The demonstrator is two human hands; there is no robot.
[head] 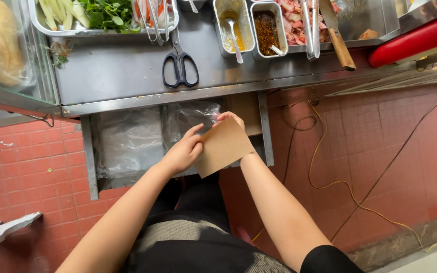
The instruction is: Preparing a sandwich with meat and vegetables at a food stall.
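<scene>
Gripping a flat brown paper bag (pixel 223 146) over the open steel drawer (pixel 127 146), the left hand (pixel 183 151) pinches its edge and the right hand (pixel 231 120) curls fingers over its top; black-handled scissors (pixel 180 63) lie on the counter above.

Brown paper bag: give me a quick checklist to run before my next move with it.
1. Brown paper bag held by both hands: ok, left hand on its left edge, right hand at its top.
2. Bag mouth open: cannot tell, it looks flat.
3. Bag clear of the open drawer: ok, held above it.
4. Scissors free on the steel counter: ok.
5. Yellow cable on the floor near the feet: not ok.
</scene>
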